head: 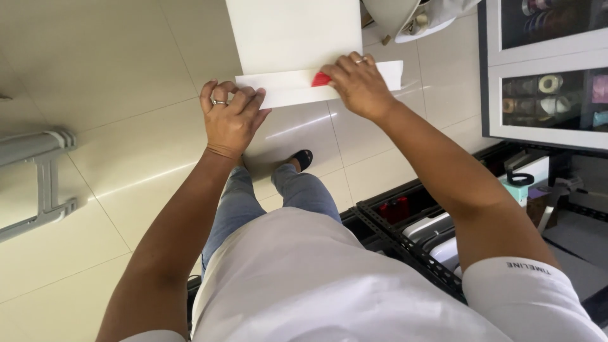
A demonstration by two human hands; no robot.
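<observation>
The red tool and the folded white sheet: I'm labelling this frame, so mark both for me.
red tool (320, 79), head view, on its exposed end beside the right hand's fingers.
folded white sheet (291, 88), head view, on the folded flap between the hands.

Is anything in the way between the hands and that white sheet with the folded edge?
Nothing visible. The left hand grips the folded edge of the white sheet directly. The right hand presses a small red tool onto the fold, so only that tool lies between those fingers and the sheet.
</observation>
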